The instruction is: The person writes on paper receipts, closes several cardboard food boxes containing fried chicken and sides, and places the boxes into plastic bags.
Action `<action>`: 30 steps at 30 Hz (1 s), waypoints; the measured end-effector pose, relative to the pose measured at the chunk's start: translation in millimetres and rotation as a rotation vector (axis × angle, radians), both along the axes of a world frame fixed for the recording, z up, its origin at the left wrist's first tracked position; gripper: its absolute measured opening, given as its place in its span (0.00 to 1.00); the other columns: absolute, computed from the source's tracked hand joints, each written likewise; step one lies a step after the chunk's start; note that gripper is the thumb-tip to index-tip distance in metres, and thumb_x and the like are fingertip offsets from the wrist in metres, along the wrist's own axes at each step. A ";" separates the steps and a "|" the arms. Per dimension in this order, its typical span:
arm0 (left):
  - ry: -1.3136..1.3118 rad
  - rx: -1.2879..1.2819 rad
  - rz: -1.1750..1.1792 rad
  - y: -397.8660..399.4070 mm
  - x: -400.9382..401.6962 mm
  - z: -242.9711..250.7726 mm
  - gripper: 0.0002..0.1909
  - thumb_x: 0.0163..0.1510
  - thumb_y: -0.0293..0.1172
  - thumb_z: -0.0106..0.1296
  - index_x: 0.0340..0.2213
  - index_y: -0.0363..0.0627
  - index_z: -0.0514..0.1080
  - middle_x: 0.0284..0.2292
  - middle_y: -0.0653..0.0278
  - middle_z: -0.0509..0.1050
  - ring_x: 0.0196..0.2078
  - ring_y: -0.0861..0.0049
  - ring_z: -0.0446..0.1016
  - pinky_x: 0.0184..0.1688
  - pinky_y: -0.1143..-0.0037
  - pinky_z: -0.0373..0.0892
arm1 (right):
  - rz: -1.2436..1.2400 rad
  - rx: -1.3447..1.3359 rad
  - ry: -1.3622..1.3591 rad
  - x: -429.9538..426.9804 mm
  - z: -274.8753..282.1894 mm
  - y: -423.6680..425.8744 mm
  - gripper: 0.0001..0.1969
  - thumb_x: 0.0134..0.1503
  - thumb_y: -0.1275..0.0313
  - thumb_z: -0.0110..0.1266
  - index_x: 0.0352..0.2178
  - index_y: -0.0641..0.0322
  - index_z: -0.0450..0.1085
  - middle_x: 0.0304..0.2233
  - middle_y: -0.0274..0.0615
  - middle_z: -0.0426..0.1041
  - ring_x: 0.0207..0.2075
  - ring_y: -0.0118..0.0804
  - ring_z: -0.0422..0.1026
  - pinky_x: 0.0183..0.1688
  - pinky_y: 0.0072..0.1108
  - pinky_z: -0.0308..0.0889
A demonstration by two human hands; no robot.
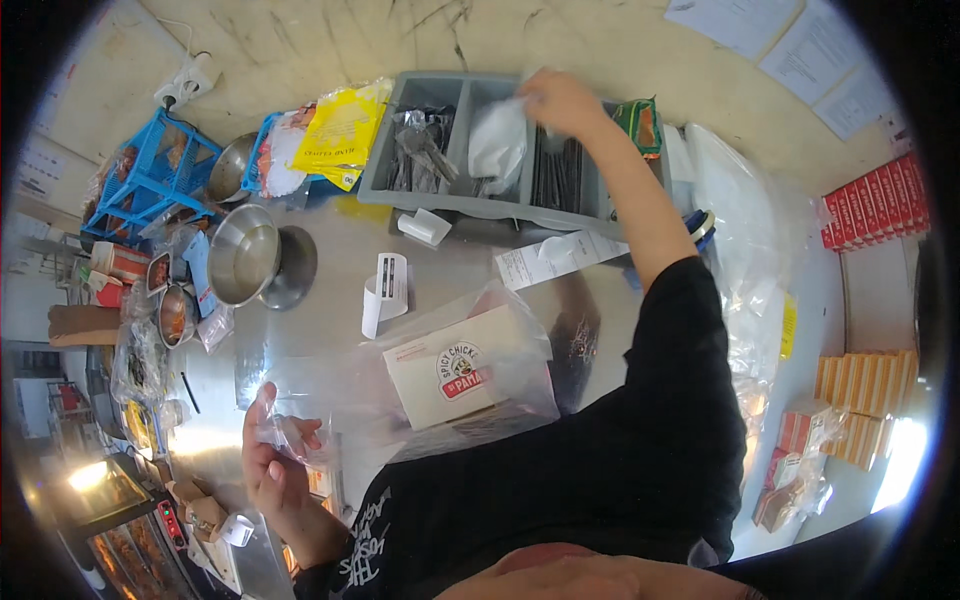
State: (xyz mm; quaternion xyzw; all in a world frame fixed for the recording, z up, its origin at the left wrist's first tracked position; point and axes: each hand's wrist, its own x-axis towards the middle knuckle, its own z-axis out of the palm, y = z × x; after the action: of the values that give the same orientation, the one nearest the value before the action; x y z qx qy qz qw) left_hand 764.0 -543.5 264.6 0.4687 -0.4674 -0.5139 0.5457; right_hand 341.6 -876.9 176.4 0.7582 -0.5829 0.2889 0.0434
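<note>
My left hand (281, 457) holds the gathered edge of a clear plastic bag (525, 337) between thumb and fingers, at the lower left. Inside the bag lies a printed cardboard food box (450, 364), flat on the metal counter. My right hand (562, 101) is stretched out over a grey compartment organizer (450, 199). Its blurred fingertips meet the top of a white, thin-looking packet (499, 139) in the second compartment; whether they grip it is unclear. Wrapped dark cutlery (424, 154) fills the compartment to the left, and thin black-wrapped items (556, 176) stand below the right hand.
Curled paper receipts (386, 292) and a long receipt (559, 259) lie between organizer and bag. A steel bowl (244, 255), a yellow glove packet (341, 135) and blue baskets (157, 180) stand left. Plastic bags (735, 247) are piled right, near stacked cartons (866, 382).
</note>
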 end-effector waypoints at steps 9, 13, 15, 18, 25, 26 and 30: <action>0.055 0.041 0.000 2.2 -16.1 4.0 0.39 0.45 0.43 0.56 0.51 0.29 0.55 0.26 0.59 0.71 0.28 0.75 0.70 0.42 0.75 0.65 | 0.190 0.211 0.071 35.2 10.1 -5.6 0.08 0.47 0.67 0.51 0.27 0.57 0.72 0.30 0.43 0.72 0.36 0.46 0.70 0.37 0.31 0.65; -0.184 0.203 -0.114 7.9 4.0 -3.0 0.23 0.49 0.34 0.52 0.45 0.35 0.64 0.30 0.57 0.72 0.31 0.74 0.71 0.39 0.76 0.66 | 0.104 -0.051 0.042 26.7 55.6 -0.3 0.08 0.50 0.70 0.49 0.30 0.57 0.73 0.28 0.45 0.74 0.30 0.42 0.73 0.34 0.29 0.67; -0.073 -0.105 -0.337 13.0 14.7 -10.9 0.10 0.52 0.27 0.48 0.37 0.37 0.67 0.33 0.56 0.72 0.33 0.72 0.72 0.38 0.74 0.67 | 0.154 0.069 -0.104 38.2 115.5 28.5 0.08 0.50 0.72 0.48 0.32 0.58 0.72 0.27 0.44 0.74 0.30 0.39 0.73 0.34 0.27 0.67; 0.104 -0.118 -0.236 17.1 -2.8 5.8 0.12 0.52 0.30 0.46 0.37 0.37 0.64 0.38 0.52 0.71 0.34 0.68 0.73 0.39 0.69 0.69 | 0.344 0.101 -0.508 13.6 192.6 65.8 0.10 0.49 0.77 0.45 0.32 0.64 0.71 0.26 0.41 0.74 0.30 0.29 0.73 0.34 0.21 0.67; 0.258 -0.100 -0.191 30.3 -19.8 0.4 0.21 0.49 0.35 0.48 0.43 0.40 0.56 0.52 0.34 0.55 0.26 0.60 0.74 0.27 0.73 0.71 | 0.811 0.362 0.380 156.1 175.9 263.1 0.14 0.52 0.72 0.44 0.41 0.61 0.68 0.35 0.42 0.72 0.35 0.32 0.71 0.41 0.24 0.65; 0.283 -0.113 -0.269 35.0 -18.5 1.8 0.22 0.49 0.35 0.49 0.43 0.42 0.55 0.54 0.34 0.51 0.28 0.61 0.74 0.27 0.72 0.71 | 0.857 0.575 0.501 174.7 145.1 281.1 0.14 0.52 0.72 0.44 0.41 0.61 0.68 0.36 0.42 0.71 0.36 0.33 0.71 0.42 0.24 0.65; 0.362 -0.055 -0.457 60.6 -34.4 -13.1 0.24 0.48 0.24 0.49 0.43 0.46 0.50 0.53 0.42 0.52 0.32 0.72 0.72 0.32 0.77 0.68 | 0.781 1.133 0.733 185.9 62.9 333.2 0.16 0.52 0.70 0.44 0.43 0.59 0.67 0.39 0.42 0.70 0.40 0.34 0.69 0.44 0.26 0.63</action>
State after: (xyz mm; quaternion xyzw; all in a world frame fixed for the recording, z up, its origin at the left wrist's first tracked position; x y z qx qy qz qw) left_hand 729.6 -482.9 251.5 0.2372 -0.4696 -0.6859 0.5027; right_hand 527.5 -543.7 239.3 0.8620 -0.2810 -0.3277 -0.2656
